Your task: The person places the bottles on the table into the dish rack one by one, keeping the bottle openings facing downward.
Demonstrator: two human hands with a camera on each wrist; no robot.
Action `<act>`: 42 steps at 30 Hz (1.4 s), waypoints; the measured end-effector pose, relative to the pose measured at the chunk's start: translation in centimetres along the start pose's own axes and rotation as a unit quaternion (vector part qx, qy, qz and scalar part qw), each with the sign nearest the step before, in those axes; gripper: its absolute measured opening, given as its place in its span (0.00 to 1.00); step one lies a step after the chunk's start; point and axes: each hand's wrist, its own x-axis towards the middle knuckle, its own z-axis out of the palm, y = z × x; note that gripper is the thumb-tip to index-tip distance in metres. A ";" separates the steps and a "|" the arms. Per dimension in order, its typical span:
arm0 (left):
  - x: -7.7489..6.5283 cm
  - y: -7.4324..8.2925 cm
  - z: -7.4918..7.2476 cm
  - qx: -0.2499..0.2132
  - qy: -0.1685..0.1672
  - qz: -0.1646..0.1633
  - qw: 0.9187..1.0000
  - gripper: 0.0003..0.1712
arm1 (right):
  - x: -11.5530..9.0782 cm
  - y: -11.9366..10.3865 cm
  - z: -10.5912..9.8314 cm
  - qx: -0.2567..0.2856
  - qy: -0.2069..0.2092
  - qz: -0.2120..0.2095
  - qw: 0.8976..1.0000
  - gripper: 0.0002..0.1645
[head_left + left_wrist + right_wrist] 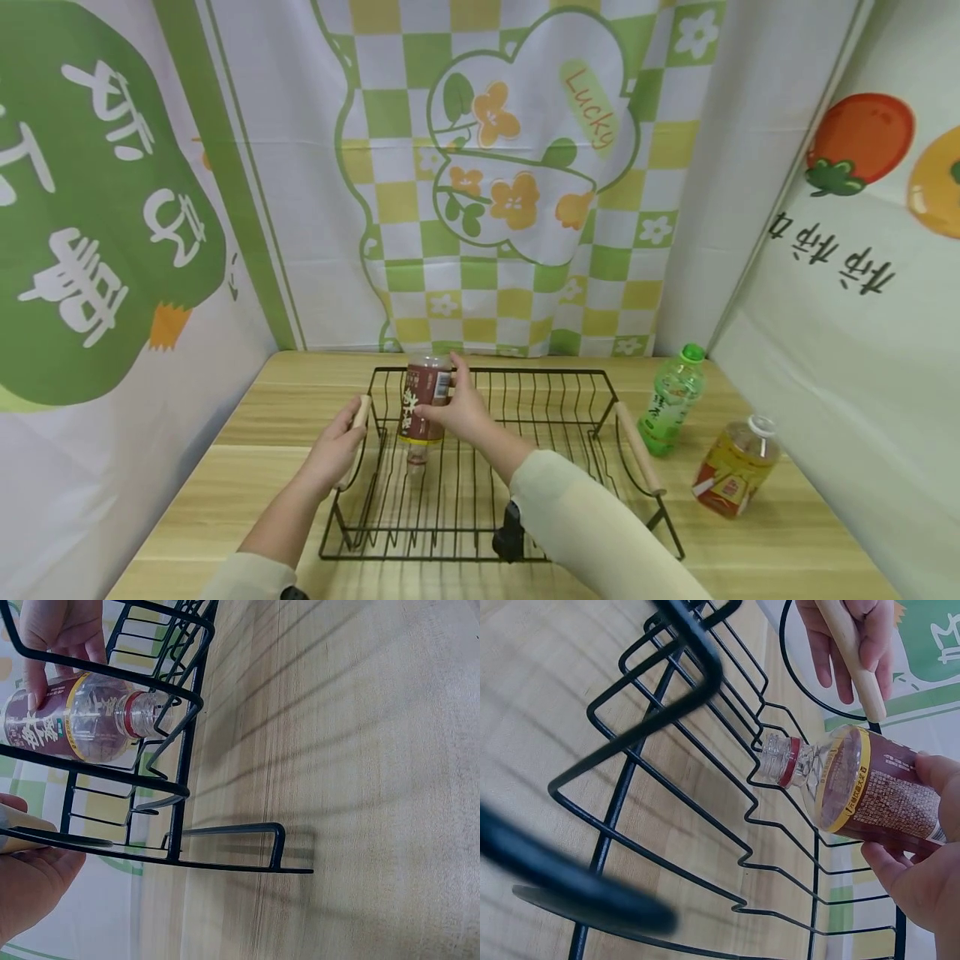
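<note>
A black wire dish rack (540, 370) with wooden side handles stands on the table. My left hand (335, 450) grips its left wooden handle (362, 413), thumb laid along the wood in the right wrist view. My right hand (467, 408) holds a clear plastic bottle (426, 400) with a maroon label by its sides. The bottle is upside down over the rack's left part. Its capless neck (780, 761), with a red ring, points down at the bottom wires in the right wrist view. Part of the label is hidden behind the right fingers.
Right of the rack, a green-capped bottle (671, 404) and a bottle with a yellow and red label (738, 467) stand on the wooden table (240, 467). The rack's right handle (640, 448) lies beside them. Printed curtains (510, 283) enclose the back and sides.
</note>
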 end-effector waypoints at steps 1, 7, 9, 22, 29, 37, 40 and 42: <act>0.0 -0.1 0.0 0.002 0.001 0.000 1.000 0.35 | 0.0 0.0 0.0 -0.002 -0.002 0.002 1.000 0.65; 0.2 -0.2 0.0 0.005 -0.001 0.000 1.000 0.35 | 0.1 0.2 0.3 -0.012 -0.013 0.005 1.000 0.64; 0.2 -0.1 0.0 0.006 -0.001 -0.003 1.000 0.35 | 0.2 0.1 0.4 -0.031 -0.015 0.003 0.999 0.65; 0.1 -0.1 -0.1 0.006 0.000 -0.006 1.000 0.35 | 0.2 0.0 0.4 -0.080 -0.029 0.012 0.996 0.66; 0.2 -0.2 0.0 0.008 0.002 -0.006 1.000 0.35 | -0.1 -0.1 0.1 -0.089 -0.038 0.005 0.995 0.65; 0.2 -0.2 0.0 0.009 0.001 -0.006 1.000 0.35 | -0.3 -0.2 -0.1 -0.082 -0.044 0.006 0.996 0.63; 0.2 -0.2 -0.1 0.009 0.000 -0.008 1.000 0.35 | -0.3 -0.1 -0.1 -0.072 -0.037 0.008 0.997 0.62; 0.1 -0.2 -0.1 0.009 -0.001 -0.009 1.000 0.35 | -0.3 -0.2 -0.2 -0.055 -0.031 0.010 0.998 0.61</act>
